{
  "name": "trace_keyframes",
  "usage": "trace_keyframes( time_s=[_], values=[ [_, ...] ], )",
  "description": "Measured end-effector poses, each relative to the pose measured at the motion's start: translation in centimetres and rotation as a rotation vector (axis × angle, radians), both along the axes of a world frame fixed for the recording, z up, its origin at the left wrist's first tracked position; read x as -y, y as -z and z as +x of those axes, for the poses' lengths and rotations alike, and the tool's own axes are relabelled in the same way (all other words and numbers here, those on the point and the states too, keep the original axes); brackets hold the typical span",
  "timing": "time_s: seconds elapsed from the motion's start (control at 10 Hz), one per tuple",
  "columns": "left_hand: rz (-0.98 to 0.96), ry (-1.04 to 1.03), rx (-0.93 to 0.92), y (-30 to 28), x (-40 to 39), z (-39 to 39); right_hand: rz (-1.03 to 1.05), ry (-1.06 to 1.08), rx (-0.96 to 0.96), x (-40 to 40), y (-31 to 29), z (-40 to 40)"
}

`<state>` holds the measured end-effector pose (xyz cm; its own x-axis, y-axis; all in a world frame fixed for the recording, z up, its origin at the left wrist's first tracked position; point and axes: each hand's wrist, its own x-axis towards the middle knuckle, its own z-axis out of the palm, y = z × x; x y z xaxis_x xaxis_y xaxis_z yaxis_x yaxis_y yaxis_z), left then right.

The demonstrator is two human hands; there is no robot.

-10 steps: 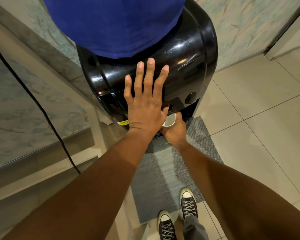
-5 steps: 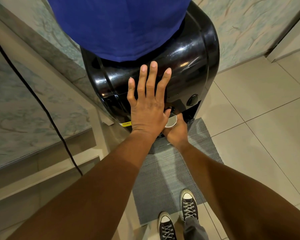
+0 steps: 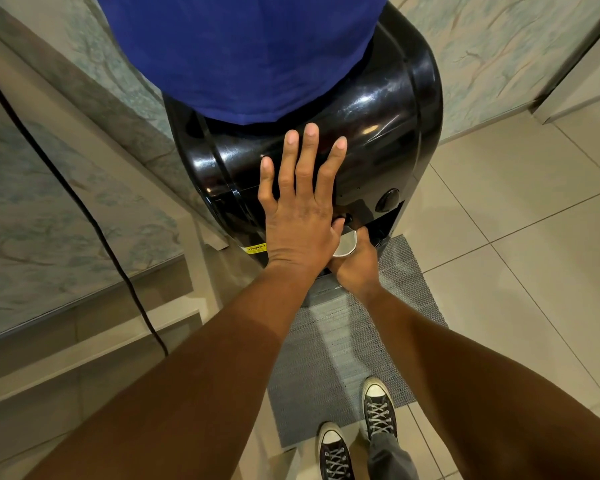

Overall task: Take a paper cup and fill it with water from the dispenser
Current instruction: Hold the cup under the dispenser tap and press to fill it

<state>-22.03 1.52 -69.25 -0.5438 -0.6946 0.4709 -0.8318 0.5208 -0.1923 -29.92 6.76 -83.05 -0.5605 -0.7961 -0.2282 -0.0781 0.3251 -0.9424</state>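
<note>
A glossy black water dispenser [image 3: 388, 133] stands before me with a blue bottle [image 3: 243, 50] on top. My left hand [image 3: 300, 209] lies flat on the dispenser's front, fingers spread, its thumb down by the tap area. Below it my right hand [image 3: 359, 263] is wrapped around a white paper cup [image 3: 346, 244], held under the dispenser's taps. Only part of the cup's rim shows; the left hand hides the rest. I cannot tell whether water is flowing. A round dark button [image 3: 387, 199] sits to the right of the hands.
A grey mat [image 3: 347, 341] lies on the tiled floor under the dispenser's front, and my two sneakers [image 3: 357, 431] stand at its near edge. A black cable [image 3: 84, 202] runs down the marbled wall and ledge at left. Beige floor tiles spread out to the right.
Both hands keep their positions on the dispenser and the cup. Only the view has shifted slightly.
</note>
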Motion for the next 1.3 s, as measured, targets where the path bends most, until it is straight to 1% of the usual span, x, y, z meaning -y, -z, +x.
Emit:
trace_keyframes(
  time_s=[0.3, 0.5, 0.8, 1.0, 1.2, 1.3],
  values=[
    [0.001, 0.007, -0.007, 0.19, 0.08, 0.01, -0.013, 0.004, -0.009, 0.05, -0.11, 0.19],
    [0.0, 0.011, -0.017, 0.2, 0.1, 0.0, 0.019, -0.002, -0.021, 0.0, 0.03, 0.02],
    [-0.003, 0.006, -0.003, 0.02, 0.05, -0.02, -0.013, -0.012, -0.002, 0.06, 0.27, 0.07],
    [0.006, 0.016, -0.019, 0.04, 0.04, 0.02, 0.025, -0.01, -0.035, 0.02, 0.44, 0.04],
    [0.001, 0.009, -0.004, 0.04, 0.01, 0.02, 0.028, -0.008, -0.003, 0.09, 0.42, -0.11],
    [0.005, 0.011, -0.007, -0.01, 0.03, 0.04, 0.033, -0.007, -0.028, 0.14, 0.27, -0.18]
  ],
)
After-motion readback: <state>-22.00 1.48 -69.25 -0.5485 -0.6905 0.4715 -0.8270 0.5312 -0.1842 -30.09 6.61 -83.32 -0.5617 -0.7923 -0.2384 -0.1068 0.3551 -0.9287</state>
